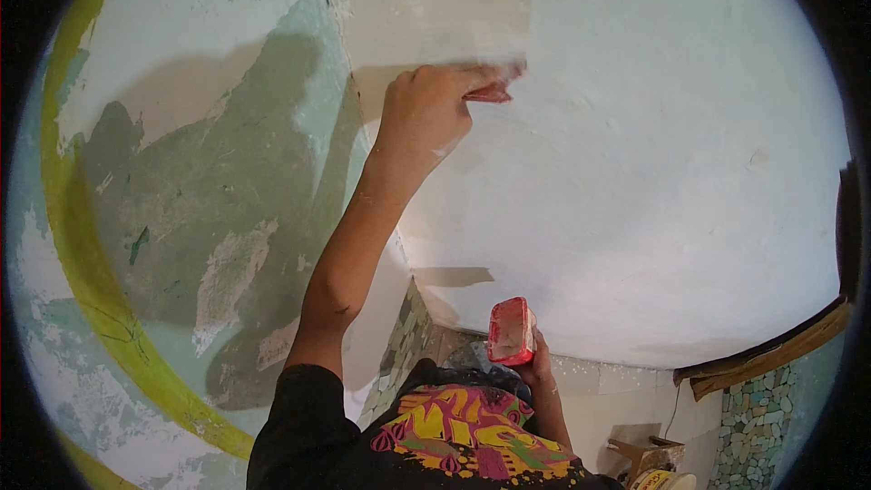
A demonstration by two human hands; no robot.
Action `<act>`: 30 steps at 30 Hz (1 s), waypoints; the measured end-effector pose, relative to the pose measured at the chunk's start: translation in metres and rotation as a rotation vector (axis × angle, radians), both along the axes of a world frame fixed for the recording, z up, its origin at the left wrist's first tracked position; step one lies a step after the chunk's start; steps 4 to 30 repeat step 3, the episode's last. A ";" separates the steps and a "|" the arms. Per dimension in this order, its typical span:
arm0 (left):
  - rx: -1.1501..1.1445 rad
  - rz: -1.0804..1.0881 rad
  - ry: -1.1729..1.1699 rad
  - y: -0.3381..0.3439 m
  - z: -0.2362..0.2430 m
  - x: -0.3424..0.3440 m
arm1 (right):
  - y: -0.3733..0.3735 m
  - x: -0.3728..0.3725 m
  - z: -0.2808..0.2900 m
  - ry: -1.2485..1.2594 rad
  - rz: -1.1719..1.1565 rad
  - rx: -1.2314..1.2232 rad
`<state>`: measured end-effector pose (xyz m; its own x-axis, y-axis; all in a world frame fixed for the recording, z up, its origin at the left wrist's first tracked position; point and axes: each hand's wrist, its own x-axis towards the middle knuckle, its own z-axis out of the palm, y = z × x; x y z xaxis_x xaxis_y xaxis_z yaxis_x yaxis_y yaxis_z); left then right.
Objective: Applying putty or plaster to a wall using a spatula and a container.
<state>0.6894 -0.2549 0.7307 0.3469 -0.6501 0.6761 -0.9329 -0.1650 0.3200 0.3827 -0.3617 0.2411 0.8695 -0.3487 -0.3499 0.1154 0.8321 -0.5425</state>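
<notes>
My left hand (425,109) is raised against the pale wall (653,145), its fingers closed on a flat red putty spreader (491,93). The spreader's edge lies at the wall surface, and the fingertips are blurred and whitish. Low in front of my body, my right hand (539,365) grips a small rectangular red tub (512,330) from its right side. The tub is tilted so its inside shows, with pale paste coating it. Part of the right hand is hidden behind the tub.
On the left, a patchy green-and-white wall (236,172) with a yellow band (118,318) meets the pale wall at a corner. Down at the right are a wooden stool (646,455), a bucket (662,479), stone-patterned tiling (753,422) and a brown wooden edge (771,347).
</notes>
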 end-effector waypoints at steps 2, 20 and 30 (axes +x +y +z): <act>0.055 -0.002 -0.137 0.010 0.003 0.004 | -0.005 0.008 -0.004 -0.082 0.028 -0.001; -0.115 -0.081 -0.075 0.012 0.005 0.009 | -0.007 0.010 -0.005 -0.084 0.038 -0.006; -0.115 -0.081 -0.075 0.012 0.005 0.009 | -0.007 0.010 -0.005 -0.084 0.038 -0.006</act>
